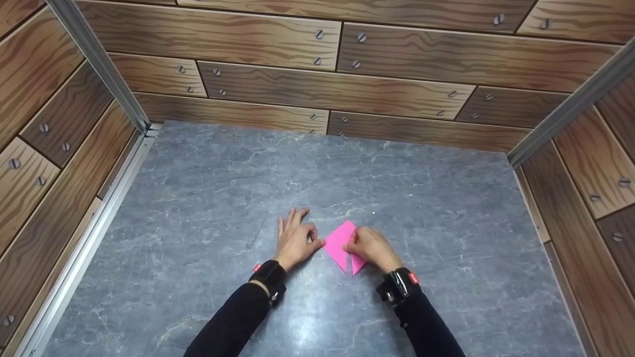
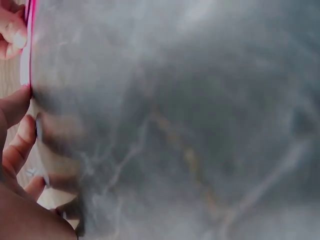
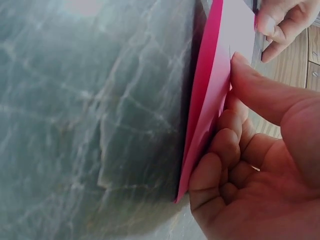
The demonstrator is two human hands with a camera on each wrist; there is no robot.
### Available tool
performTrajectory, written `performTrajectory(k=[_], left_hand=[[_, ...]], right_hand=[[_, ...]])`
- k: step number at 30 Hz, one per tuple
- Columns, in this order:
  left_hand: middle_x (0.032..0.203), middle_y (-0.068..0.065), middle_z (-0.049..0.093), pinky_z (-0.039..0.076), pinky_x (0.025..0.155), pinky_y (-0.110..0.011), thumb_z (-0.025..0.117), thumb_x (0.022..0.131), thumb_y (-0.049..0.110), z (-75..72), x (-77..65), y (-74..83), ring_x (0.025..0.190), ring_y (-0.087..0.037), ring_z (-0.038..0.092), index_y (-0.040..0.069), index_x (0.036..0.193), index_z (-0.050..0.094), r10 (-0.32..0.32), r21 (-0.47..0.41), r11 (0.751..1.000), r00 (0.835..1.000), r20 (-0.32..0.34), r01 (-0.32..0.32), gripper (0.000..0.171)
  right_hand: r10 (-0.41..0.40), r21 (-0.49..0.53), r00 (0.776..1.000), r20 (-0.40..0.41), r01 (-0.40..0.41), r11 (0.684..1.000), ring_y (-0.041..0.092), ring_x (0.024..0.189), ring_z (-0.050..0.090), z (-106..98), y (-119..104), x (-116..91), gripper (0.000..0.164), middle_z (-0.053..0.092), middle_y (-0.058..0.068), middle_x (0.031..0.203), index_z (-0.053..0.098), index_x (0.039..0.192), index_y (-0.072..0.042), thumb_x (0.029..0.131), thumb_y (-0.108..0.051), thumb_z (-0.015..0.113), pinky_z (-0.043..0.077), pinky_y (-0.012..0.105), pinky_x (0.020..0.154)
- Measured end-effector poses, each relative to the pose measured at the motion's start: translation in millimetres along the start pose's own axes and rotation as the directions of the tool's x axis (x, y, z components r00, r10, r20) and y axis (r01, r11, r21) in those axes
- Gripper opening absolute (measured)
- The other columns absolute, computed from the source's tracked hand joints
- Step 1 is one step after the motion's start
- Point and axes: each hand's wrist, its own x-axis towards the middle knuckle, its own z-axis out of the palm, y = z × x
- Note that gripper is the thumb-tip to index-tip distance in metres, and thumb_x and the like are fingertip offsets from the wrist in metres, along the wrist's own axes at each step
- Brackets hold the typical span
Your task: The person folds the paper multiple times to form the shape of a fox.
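Note:
A folded sheet of bright pink paper (image 1: pixel 338 245) lies on the grey marbled surface, two pointed parts toward the person with a narrow gap between them. At its left corner is my left hand (image 1: pixel 296 243), thumb and index finger pinching the tip while the other fingers spread away. My right hand (image 1: pixel 374 248) pinches the paper's right-hand flap between thumb and curled fingers, hiding part of it. In the right wrist view the thumb presses on the upper face of the pink paper (image 3: pixel 212 75), whose layers stand slightly apart along the near edge.
The grey marbled tabletop (image 1: pixel 223 173) spreads around both hands. Wood-patterned panels (image 1: pixel 278 84) wall it in at the back and both sides, with metal posts (image 1: pixel 106 74) in the corners. Each wrist wears a black strap with a camera.

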Motion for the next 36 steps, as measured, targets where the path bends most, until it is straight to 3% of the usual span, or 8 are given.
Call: performTrajectory(k=[10,15,18,22,30,36], left_hand=[[0.156,-0.017,0.044,0.005,0.121,-0.071,0.084,0.084,0.035,2.6,-1.0,-3.3,0.152,-0.050,0.022,0.019,0.069,0.058,0.025,0.005,1.000,0.999,-0.026,-0.025,0.034],[0.156,-0.018,0.045,0.006,0.121,-0.071,0.084,0.085,0.034,0.1,-1.9,-2.5,0.151,-0.050,0.023,0.018,0.070,0.058,0.031,0.007,1.000,0.999,-0.028,-0.030,0.034],[0.156,-0.017,0.045,0.007,0.121,-0.071,0.084,0.085,0.034,0.1,-2.3,-2.2,0.151,-0.050,0.023,0.018,0.070,0.057,0.030,0.010,1.000,0.999,-0.024,-0.030,0.034],[0.156,-0.017,0.044,0.007,0.121,-0.070,0.084,0.086,0.034,0.2,-2.2,-0.8,0.152,-0.049,0.022,0.019,0.070,0.058,0.023,0.004,1.000,1.000,-0.012,-0.023,0.034],[0.156,-0.015,0.045,0.008,0.121,-0.070,0.084,0.086,0.035,-1.1,-1.7,2.6,0.152,-0.047,0.023,0.018,0.070,0.057,0.014,0.018,1.000,1.000,-0.007,-0.014,0.035],[0.157,-0.016,0.044,0.010,0.121,-0.071,0.084,0.086,0.035,-3.0,-0.7,6.7,0.152,-0.048,0.024,0.018,0.073,0.061,-0.011,0.039,0.999,1.000,0.010,0.011,0.031]], right_hand=[[-0.104,0.000,0.992,-0.076,0.104,0.995,0.013,0.066,0.054,-1,3,-7,0.018,0.060,-0.002,0.073,0.067,0.080,-0.013,0.092,-0.022,0.077,0.044,0.027,0.059],[-0.088,0.025,0.982,-0.166,0.093,0.995,0.017,0.072,0.060,-8,5,-6,0.013,0.068,0.004,0.083,0.074,0.095,-0.006,0.096,-0.018,0.072,0.052,0.031,0.063],[-0.101,-0.006,0.967,-0.235,0.103,0.995,0.022,0.079,0.066,-10,7,-4,0.013,0.073,0.008,0.090,0.075,0.101,-0.002,0.095,-0.014,0.073,0.057,0.038,0.070],[-0.135,-0.076,0.953,-0.271,0.119,0.990,0.028,0.085,0.065,-10,10,-5,0.012,0.071,0.012,0.092,0.074,0.098,-0.001,0.091,-0.011,0.076,0.056,0.045,0.076],[-0.062,-0.124,0.975,-0.213,0.036,0.992,0.023,0.077,0.060,-13,3,-3,0.018,0.066,0.008,0.086,0.072,0.096,-0.001,0.086,-0.012,0.082,0.051,0.036,0.066],[0.008,-0.113,0.994,-0.113,-0.021,0.993,0.018,0.069,0.054,-22,0,4,0.012,0.060,0.002,0.073,0.074,0.082,-0.006,0.085,-0.013,0.083,0.042,0.027,0.058]])
